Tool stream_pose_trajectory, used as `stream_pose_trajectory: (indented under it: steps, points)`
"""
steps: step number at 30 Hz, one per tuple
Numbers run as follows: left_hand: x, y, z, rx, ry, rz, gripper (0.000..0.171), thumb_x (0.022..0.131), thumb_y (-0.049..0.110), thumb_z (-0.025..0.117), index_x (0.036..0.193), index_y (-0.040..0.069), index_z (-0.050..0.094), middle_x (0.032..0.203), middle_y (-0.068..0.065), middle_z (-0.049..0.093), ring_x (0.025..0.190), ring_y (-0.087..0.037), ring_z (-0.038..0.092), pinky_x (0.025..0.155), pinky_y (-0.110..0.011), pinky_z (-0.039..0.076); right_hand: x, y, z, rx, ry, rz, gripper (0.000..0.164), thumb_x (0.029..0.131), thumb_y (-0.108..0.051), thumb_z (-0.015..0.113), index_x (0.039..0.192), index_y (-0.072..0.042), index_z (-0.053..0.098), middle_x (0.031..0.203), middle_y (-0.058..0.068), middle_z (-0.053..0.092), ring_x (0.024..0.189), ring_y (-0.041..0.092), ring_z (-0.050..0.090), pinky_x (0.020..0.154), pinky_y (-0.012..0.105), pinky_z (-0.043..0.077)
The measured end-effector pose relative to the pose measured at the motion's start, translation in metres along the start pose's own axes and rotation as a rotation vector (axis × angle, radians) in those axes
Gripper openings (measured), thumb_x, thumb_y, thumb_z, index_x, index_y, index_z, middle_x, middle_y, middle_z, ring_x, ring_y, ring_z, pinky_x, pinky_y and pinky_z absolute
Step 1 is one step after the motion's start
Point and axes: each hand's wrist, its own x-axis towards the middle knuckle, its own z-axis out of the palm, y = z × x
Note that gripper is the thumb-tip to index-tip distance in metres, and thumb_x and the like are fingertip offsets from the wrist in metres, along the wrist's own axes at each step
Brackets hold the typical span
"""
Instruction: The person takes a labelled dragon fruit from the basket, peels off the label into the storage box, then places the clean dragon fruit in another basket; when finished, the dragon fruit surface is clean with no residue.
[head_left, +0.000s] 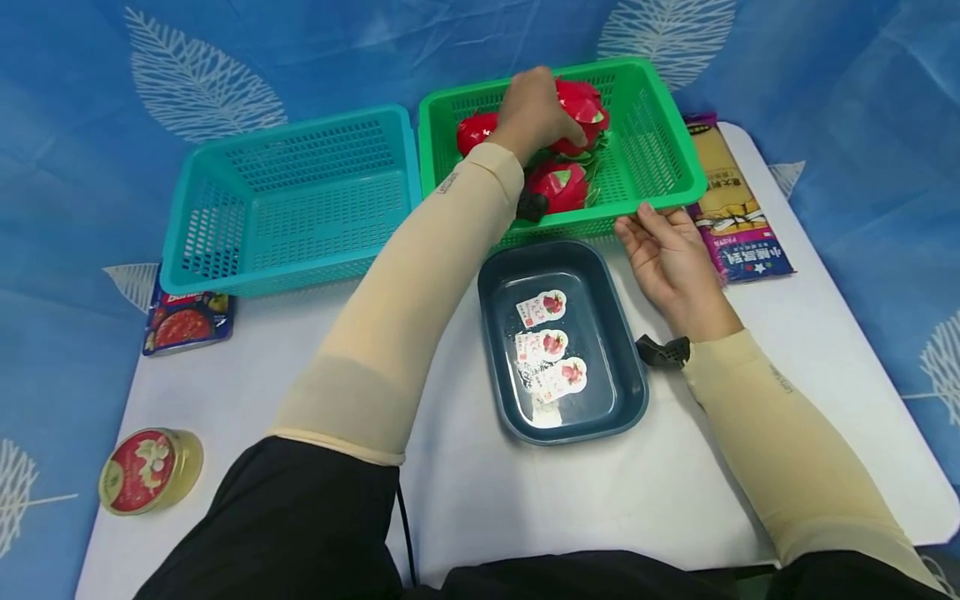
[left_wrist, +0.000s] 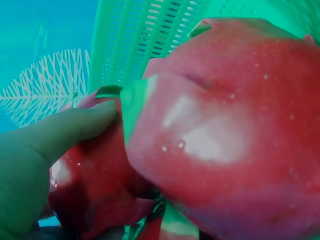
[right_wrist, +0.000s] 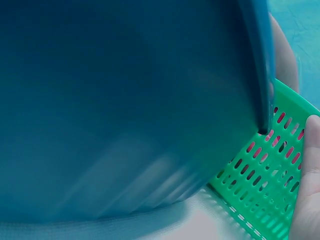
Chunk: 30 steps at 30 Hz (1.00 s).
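Observation:
My left hand (head_left: 534, 112) reaches into the green basket (head_left: 678, 179) and grips a red dragon fruit (head_left: 588, 104) at the back. In the left wrist view the thumb lies along that dragon fruit (left_wrist: 92, 165), while a bigger-looking dragon fruit (left_wrist: 225, 115) fills the foreground. Another dragon fruit (head_left: 558, 185) sits nearer the basket's front, and a red fruit (head_left: 474, 132) shows left of the hand. My right hand (head_left: 671, 267), palm upward, touches the basket's front rim with its fingertips. Its thumb (right_wrist: 311, 165) shows against the green wall.
A dark blue tray (head_left: 622, 400) with three stickers (head_left: 551, 343) lies before the green basket. To the left stands a turquoise basket (head_left: 322, 208). A pasta bag (head_left: 735, 200) lies at the right, a red-and-blue packet (head_left: 187, 325) and a jar (head_left: 153, 471) at the left.

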Motion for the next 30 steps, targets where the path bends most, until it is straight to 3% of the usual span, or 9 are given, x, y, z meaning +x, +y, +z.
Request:
stream_pose_trajectory:
  steps: [5,9,12,14,17,24,30]
  points:
    - [0.000,0.004,0.001,0.073,-0.019,0.045,0.086,0.080,0.045,0.093,0.149,0.015,0.051,0.145,0.002,0.055,0.128,-0.013,0.053,0.098,-0.023,0.051,-0.002,-0.001,-0.002,-0.018,0.004,-0.003,0.029,0.099,0.009,0.065,0.126,0.007,0.056,0.104,0.024,0.065,0.092,0.031,0.071,0.091,0.039,0.060]
    - [-0.002,0.008,0.003,0.091,-0.025,0.049,0.054,0.080,0.048,0.092,0.110,0.017,0.060,0.108,0.003,0.061,0.095,-0.011,0.057,0.080,-0.024,0.053,-0.002,-0.002,-0.002,-0.017,0.005,-0.002,0.030,0.099,0.009,0.065,0.127,0.007,0.055,0.104,0.024,0.065,0.092,0.031,0.071,0.091,0.039,0.060]
    - [-0.005,0.012,0.005,0.118,-0.010,0.082,0.046,0.081,0.048,0.089,0.090,0.018,0.055,0.087,0.004,0.057,0.079,-0.012,0.052,0.073,-0.026,0.050,-0.002,-0.002,-0.001,-0.010,0.000,0.000,0.035,0.099,0.010,0.065,0.131,0.008,0.052,0.105,0.025,0.065,0.092,0.031,0.071,0.091,0.040,0.060]
    - [-0.006,0.015,0.007,0.151,0.013,0.122,0.041,0.083,0.048,0.086,0.090,0.019,0.058,0.085,0.004,0.058,0.079,-0.012,0.054,0.074,-0.026,0.051,-0.002,-0.002,0.000,-0.012,-0.005,0.002,0.038,0.099,0.010,0.065,0.134,0.008,0.050,0.107,0.025,0.064,0.094,0.031,0.070,0.092,0.040,0.059]
    - [-0.009,0.018,0.007,0.183,0.038,0.155,0.038,0.085,0.047,0.084,0.100,0.018,0.065,0.096,0.005,0.064,0.088,-0.012,0.058,0.080,-0.025,0.054,-0.002,-0.002,0.001,-0.006,-0.013,0.004,0.039,0.099,0.010,0.064,0.136,0.008,0.050,0.109,0.025,0.064,0.095,0.031,0.070,0.093,0.040,0.059]
    - [-0.008,0.016,0.004,0.224,-0.004,0.106,0.055,0.083,0.043,0.087,0.123,0.015,0.062,0.126,0.001,0.061,0.103,-0.018,0.060,0.086,-0.030,0.056,-0.002,-0.002,0.003,-0.007,-0.006,0.006,0.032,0.099,0.010,0.064,0.130,0.006,0.054,0.107,0.024,0.064,0.095,0.031,0.070,0.092,0.040,0.059]
    - [-0.011,0.013,0.003,0.253,-0.014,0.087,0.060,0.082,0.049,0.088,0.127,0.020,0.062,0.130,0.006,0.062,0.118,-0.017,0.060,0.117,-0.041,0.032,-0.002,-0.002,0.002,-0.009,-0.006,0.009,0.036,0.099,0.010,0.065,0.133,0.006,0.052,0.107,0.024,0.064,0.094,0.031,0.071,0.091,0.039,0.060]
